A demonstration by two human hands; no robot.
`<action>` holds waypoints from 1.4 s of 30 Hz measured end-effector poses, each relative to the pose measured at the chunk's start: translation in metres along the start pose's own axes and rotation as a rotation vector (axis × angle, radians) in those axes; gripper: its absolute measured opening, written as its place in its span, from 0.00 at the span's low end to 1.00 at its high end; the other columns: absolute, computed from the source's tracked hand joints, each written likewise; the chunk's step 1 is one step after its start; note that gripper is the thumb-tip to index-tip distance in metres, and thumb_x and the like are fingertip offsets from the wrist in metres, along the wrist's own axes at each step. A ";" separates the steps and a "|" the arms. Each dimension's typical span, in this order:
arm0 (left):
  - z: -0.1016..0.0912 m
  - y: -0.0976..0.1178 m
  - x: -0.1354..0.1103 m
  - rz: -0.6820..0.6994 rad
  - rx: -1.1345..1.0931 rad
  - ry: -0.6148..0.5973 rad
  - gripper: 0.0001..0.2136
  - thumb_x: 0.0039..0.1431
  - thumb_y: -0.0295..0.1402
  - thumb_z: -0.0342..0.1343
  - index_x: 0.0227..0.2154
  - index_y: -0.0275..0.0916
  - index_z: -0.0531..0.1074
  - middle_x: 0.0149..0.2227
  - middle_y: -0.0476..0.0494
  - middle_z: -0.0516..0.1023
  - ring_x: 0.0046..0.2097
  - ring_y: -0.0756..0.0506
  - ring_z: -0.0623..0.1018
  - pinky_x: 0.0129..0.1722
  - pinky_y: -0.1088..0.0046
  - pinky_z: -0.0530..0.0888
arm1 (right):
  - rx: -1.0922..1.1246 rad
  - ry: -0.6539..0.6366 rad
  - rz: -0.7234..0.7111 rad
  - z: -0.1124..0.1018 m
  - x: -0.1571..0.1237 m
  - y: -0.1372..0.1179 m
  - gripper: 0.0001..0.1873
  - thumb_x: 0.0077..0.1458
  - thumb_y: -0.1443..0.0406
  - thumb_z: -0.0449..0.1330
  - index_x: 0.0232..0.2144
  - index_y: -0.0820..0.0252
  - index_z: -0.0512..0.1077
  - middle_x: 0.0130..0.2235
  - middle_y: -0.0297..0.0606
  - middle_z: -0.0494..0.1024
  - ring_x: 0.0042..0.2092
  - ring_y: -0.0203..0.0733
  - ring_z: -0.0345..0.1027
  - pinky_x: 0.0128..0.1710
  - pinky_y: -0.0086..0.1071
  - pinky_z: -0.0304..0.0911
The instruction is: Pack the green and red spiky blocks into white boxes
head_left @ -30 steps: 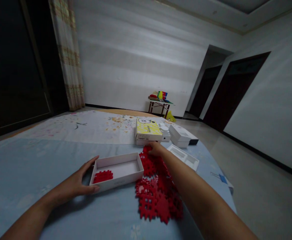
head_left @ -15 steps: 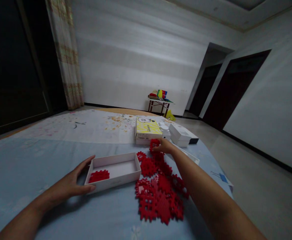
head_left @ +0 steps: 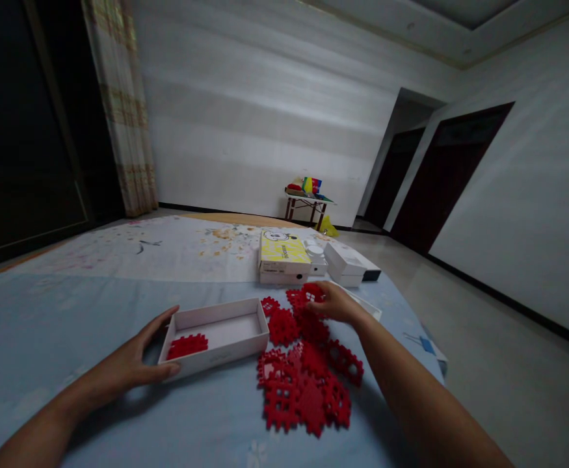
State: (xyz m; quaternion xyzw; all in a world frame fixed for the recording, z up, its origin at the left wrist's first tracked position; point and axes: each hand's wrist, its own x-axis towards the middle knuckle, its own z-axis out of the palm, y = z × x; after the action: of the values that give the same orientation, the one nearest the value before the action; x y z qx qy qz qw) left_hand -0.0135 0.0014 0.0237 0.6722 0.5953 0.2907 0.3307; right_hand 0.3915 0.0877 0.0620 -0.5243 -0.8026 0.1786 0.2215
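Observation:
A shallow white box (head_left: 225,352) lies on the light blue bedsheet with one red toothed plastic tile (head_left: 187,345) in its left end. My left hand (head_left: 131,364) grips the box's left end, thumb along the front wall and fingers round the far corner. To the right of the box, several red tiles (head_left: 308,390) lie in a loose heap. My right hand (head_left: 335,303) is at the heap's far end, fingers closed on one red tile (head_left: 304,296) held slightly above the others.
Behind the heap stand a yellow and white carton (head_left: 283,259), a small white device (head_left: 316,255) and a white box (head_left: 346,263). A white tray (head_left: 368,309) lies by my right wrist. The bed's right edge drops to the floor.
My right hand has drawn back from the far end of the heap toward me, lifting one red tile. The left hand and the box have barely moved.

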 end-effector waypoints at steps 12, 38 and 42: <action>-0.001 -0.003 0.001 -0.006 0.006 0.010 0.47 0.41 0.46 0.59 0.61 0.34 0.43 0.63 0.38 0.52 0.61 0.40 0.57 0.59 0.63 0.55 | -0.351 -0.116 0.202 0.020 -0.017 -0.019 0.32 0.39 0.54 0.62 0.49 0.56 0.64 0.45 0.45 0.73 0.45 0.50 0.67 0.39 0.35 0.59; 0.000 -0.003 0.001 0.019 -0.028 0.000 0.45 0.41 0.44 0.60 0.61 0.38 0.44 0.62 0.36 0.53 0.61 0.38 0.57 0.59 0.58 0.55 | -0.370 -0.332 -0.380 0.036 -0.002 -0.056 0.32 0.37 0.65 0.64 0.49 0.59 0.64 0.47 0.45 0.67 0.50 0.51 0.59 0.48 0.41 0.55; 0.000 -0.001 -0.001 0.032 -0.019 0.014 0.44 0.41 0.43 0.61 0.61 0.39 0.46 0.62 0.36 0.55 0.60 0.38 0.58 0.58 0.60 0.57 | -0.395 -0.292 -0.301 0.036 -0.003 -0.052 0.32 0.36 0.63 0.65 0.47 0.61 0.65 0.47 0.46 0.68 0.48 0.51 0.60 0.47 0.40 0.55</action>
State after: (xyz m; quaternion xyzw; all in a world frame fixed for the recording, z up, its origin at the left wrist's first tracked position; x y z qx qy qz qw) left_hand -0.0144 0.0003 0.0234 0.6765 0.5838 0.3063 0.3281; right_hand 0.3332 0.0632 0.0586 -0.4010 -0.9140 0.0577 0.0213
